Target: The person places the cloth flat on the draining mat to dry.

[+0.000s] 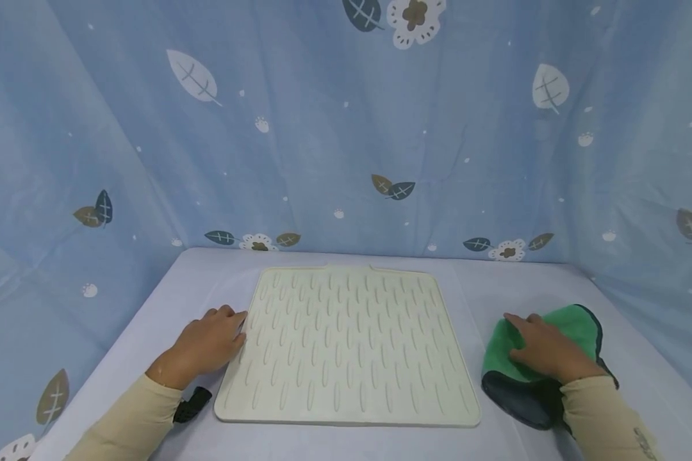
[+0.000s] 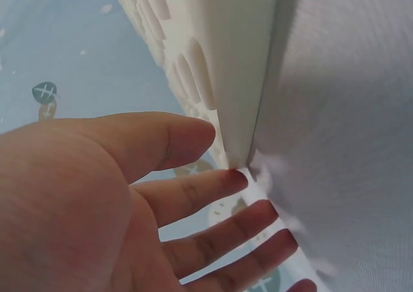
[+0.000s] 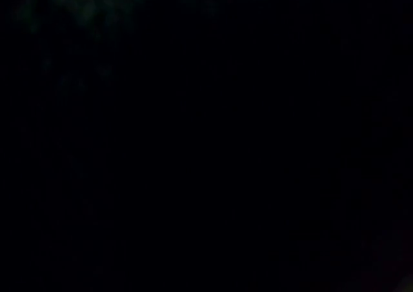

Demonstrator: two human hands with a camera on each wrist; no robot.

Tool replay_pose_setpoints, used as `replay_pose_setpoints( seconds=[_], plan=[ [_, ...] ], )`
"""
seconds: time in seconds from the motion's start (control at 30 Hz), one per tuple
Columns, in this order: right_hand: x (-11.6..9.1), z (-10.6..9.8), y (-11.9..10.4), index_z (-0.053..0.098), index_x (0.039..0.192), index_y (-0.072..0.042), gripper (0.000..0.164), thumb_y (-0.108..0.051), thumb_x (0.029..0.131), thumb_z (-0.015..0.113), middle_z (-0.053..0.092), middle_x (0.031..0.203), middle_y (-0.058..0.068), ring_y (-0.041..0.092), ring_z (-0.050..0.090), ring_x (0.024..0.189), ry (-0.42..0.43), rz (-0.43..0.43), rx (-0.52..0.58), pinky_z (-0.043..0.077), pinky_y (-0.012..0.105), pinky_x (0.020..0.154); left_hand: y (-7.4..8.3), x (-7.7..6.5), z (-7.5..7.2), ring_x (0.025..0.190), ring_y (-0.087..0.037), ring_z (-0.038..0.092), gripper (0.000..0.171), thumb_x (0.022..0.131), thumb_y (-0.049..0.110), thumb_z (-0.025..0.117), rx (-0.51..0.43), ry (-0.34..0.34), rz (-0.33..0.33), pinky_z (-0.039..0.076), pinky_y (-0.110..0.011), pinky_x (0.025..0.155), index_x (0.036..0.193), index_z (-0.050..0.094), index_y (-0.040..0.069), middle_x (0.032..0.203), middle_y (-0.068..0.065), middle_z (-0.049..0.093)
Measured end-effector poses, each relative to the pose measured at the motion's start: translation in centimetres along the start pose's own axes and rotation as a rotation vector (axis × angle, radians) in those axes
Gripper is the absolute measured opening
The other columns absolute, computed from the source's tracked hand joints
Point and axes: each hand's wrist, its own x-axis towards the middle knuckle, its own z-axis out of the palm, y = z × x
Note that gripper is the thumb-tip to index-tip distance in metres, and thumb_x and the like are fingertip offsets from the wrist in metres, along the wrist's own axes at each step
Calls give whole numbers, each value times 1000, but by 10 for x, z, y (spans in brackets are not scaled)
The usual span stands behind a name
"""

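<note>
A cream drying mat (image 1: 346, 346) with rows of raised oval ridges lies flat in the middle of the white-covered table. At its left edge is my left hand (image 1: 212, 339), fingertips beside or touching the rim. The left wrist view shows the thumb and fingers of this hand (image 2: 161, 189) spread and fairly straight by the mat's side wall (image 2: 242, 66). Over to the right, my right hand (image 1: 544, 349) rests on a green microfibre cloth (image 1: 573, 326) with a dark grey underside, its index finger and thumb extended. Its other fingers are partly hidden. The right wrist view is almost black.
A white cloth (image 1: 513, 285) covers the table. Blue curtains (image 1: 323, 128) printed with leaves and flowers hang behind it and along both sides. Near my left wrist a black strap-like piece (image 1: 193, 404) sticks out by the sleeve.
</note>
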Motion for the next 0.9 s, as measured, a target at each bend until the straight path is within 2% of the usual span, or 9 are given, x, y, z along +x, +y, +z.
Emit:
replay_pose_setpoints(
  seconds=[0.13,0.3,0.53,0.7,0.9],
  plan=[
    [0,3,1,44,143,8,69,-21,86,69,53,120,38,56,57,103,1,5,-15,50,57,75,0,1,2,105,-37,60,45,95,18,62,0,-16,-2,53,-57,79,133,59,-7,121,-26,61],
    [1,5,1,44,143,8,68,-20,86,68,52,119,38,54,57,102,23,2,-9,50,56,74,0,0,2,101,-33,59,45,94,17,64,4,1,7,53,-54,75,131,59,-8,117,-24,61],
    [2,5,-2,47,141,7,65,-17,85,70,55,115,35,45,62,95,59,-11,-34,51,52,70,-1,0,2,97,-31,57,45,94,15,64,3,5,8,53,-51,73,131,59,-9,115,-23,60],
    [1,3,-8,52,136,5,57,-9,83,70,61,110,30,36,65,91,98,-23,-53,52,49,68,-2,0,3,95,-29,57,44,93,15,65,10,35,23,54,-49,72,130,61,-8,113,-22,61],
    [-1,2,-16,57,131,3,50,-1,82,67,65,107,26,34,66,90,163,-34,-54,53,48,68,-3,1,5,93,-29,57,44,92,15,66,24,63,33,53,-49,73,129,62,-9,110,-21,62]
  ],
)
